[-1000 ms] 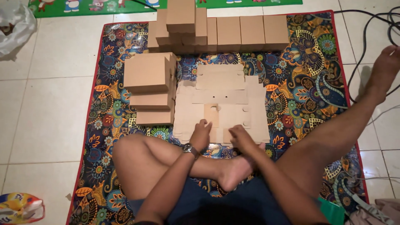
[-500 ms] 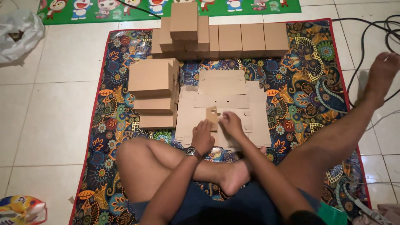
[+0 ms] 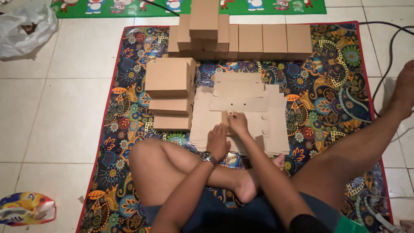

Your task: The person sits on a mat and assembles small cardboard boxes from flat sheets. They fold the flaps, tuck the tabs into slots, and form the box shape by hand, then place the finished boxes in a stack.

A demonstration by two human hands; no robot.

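A flat, unfolded brown cardboard box blank [image 3: 243, 105] lies on a colourful patterned mat [image 3: 332, 99] in front of my crossed legs. My left hand [image 3: 218, 141], with a wristwatch on the wrist, presses down on the near left part of the blank. My right hand [image 3: 237, 121] rests further in on the blank, its fingertips pinching a small flap near the blank's middle. To the left of the blank stands a stepped stack of folded brown boxes [image 3: 170, 92]. A row of more folded boxes [image 3: 241, 39] lines the far edge of the mat.
A white plastic bag [image 3: 23, 28] lies on the tiled floor at the top left. A colourful packet [image 3: 26, 208] sits at the bottom left. Black cables [image 3: 388, 56] run along the right side by my outstretched leg. A green cartoon mat [image 3: 185, 5] lies beyond.
Both hands have moved forward from the near edge of the cardboard blank toward its middle, and the right fingertips now grip a small flap. The view has shifted slightly.
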